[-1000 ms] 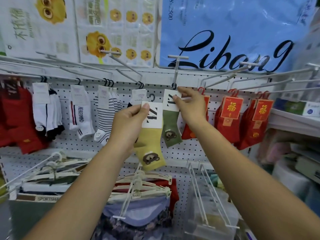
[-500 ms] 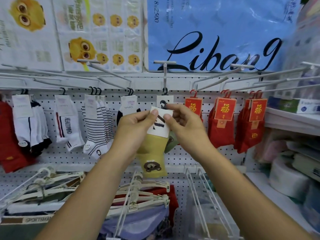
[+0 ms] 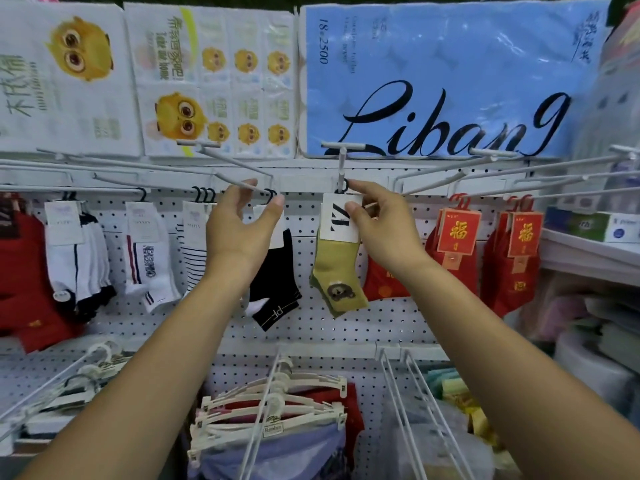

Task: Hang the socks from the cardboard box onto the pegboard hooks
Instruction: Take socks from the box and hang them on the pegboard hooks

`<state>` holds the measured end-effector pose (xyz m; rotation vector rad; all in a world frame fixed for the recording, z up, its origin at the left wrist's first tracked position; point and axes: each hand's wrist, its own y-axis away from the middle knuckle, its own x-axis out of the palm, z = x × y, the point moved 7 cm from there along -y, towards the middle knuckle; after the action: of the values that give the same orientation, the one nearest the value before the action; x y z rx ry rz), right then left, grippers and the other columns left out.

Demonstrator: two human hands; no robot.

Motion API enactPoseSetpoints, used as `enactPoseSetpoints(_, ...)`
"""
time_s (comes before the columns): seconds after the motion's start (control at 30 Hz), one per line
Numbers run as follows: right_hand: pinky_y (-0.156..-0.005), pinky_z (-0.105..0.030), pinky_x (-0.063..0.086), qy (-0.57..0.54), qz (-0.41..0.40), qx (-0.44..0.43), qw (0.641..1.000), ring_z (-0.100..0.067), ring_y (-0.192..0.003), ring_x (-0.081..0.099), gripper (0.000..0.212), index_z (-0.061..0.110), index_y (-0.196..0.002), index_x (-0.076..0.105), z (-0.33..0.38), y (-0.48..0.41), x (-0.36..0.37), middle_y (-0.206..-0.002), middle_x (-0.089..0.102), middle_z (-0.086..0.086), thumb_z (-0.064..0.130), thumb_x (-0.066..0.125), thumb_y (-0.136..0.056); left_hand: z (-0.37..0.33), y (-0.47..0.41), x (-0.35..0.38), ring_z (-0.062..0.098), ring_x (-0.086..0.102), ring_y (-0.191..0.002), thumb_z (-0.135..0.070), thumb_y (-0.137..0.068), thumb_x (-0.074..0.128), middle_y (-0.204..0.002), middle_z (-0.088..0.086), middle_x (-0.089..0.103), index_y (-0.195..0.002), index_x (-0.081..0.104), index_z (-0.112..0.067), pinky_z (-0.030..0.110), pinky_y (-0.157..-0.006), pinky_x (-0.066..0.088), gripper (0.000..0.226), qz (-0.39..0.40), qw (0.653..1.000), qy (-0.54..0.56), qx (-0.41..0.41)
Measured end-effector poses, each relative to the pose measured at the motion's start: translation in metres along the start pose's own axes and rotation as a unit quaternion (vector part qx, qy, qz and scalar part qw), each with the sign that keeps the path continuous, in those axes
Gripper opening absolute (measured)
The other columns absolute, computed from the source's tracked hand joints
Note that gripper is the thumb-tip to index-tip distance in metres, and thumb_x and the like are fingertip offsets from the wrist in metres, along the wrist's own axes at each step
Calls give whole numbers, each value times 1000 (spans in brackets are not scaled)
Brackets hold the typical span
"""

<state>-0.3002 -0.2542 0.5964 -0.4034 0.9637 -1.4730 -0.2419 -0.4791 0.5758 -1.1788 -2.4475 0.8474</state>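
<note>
The yellow-green sock (image 3: pixel 337 271) hangs long-axis vertical, toe down and rightward, on a pegboard hook (image 3: pixel 342 168) near the pegboard's (image 3: pixel 398 313) top edge. The right hand (image 3: pixel 384 226) pinches its card, partly hiding it. The left hand (image 3: pixel 239 226) hovers half-open and empty by the black sock (image 3: pixel 275 282).

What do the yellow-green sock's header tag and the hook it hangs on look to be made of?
Header tag: stiff white card with a black printed logo; it stays flat, probably matte paperboard. Hook: thin rigid rod with a white coating, likely painted or coated metal wire, like its neighbours on the pegboard.
</note>
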Motion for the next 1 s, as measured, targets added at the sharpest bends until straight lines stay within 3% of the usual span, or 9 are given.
enactPoseSetpoints(0.13, -68, 1, 41, 26, 4, 4, 1000, 17, -74, 53, 38, 19, -138, 61, -11, -3, 8, -113, 62, 1, 19, 61, -100, 1, -3, 0, 8, 55, -131, -35, -91, 75, -138, -4, 62, -134, 61, -22, 24, -110, 38, 46, 22, 1000, 4, 19)
enactPoseSetpoints(0.23, -71, -4, 42, 37, -1, 5, 999, 6, -77, 55, 38, 18, -137, 61, -14, -5, 13, -113, 59, 2, 18, 62, -99, 4, -3, -3, 7, 54, -130, -34, -92, 74, -138, -6, 62, -133, 61, -24, 25, -111, 38, 44, 36, 999, -9, 26)
enactPoseSetpoints(0.37, -80, -20, 43, 63, -11, 6, 998, -2, -75, 52, 39, 17, -137, 61, -17, -8, 17, -97, 54, 6, 18, 63, -98, 4, -3, -5, 7, 54, -132, -32, -92, 74, -139, -4, 62, -135, 60, -25, 31, -116, 39, 45, 50, 998, -21, 32)
enactPoseSetpoints(0.5, -82, -22, 47, 73, -14, 15, 997, -4, -80, 56, 42, 17, -139, 59, -17, -3, 18, -112, 54, -1, 21, 63, -98, 0, -1, -8, 9, 52, -134, -31, -93, 73, -141, -4, 60, -136, 59, -23, 36, -117, 39, 46, 70, 996, -35, 29)
enactPoseSetpoints(0.67, -101, -24, 41, 118, -28, 34, 992, -16, -113, 54, 52, 17, -145, 52, -15, 19, 9, -121, 46, 4, 28, 66, -96, 2, 19, -21, 2, 53, -130, -26, -96, 69, -135, -12, 62, -142, 54, -25, 37, -113, 43, 49, 84, 995, -52, 25)
enactPoseSetpoints(0.77, -101, -21, 34, 158, -25, 61, 985, -17, -126, 49, 51, 16, -143, 53, -8, 41, 0, -135, 49, -2, 30, 66, -96, 4, 38, -31, 1, 53, -129, -26, -97, 68, -135, -13, 62, -144, 53, -25, 37, -114, 42, 50, 102, 992, -64, 21)
enactPoseSetpoints(0.9, -99, -27, 46, 196, -22, 62, 978, -13, -111, 54, 39, 15, -131, 63, 11, 95, -10, -125, 56, -1, 28, 68, -95, -1, 79, -44, 1, 51, -130, -29, -96, 68, -141, -12, 60, -147, 51, -24, 22, -106, 39, 54, 153, 983, -87, 44)
enactPoseSetpoints(1.0, -94, -22, 45, 201, -20, 78, 976, -4, -104, 52, 33, 16, -125, 67, 25, 148, -12, -115, 56, 8, 25, 69, -94, 0, 115, -55, -1, 50, -128, -33, -96, 68, -141, -16, 58, -145, 52, -30, 19, -103, 36, 52, 198, 976, -82, 49)
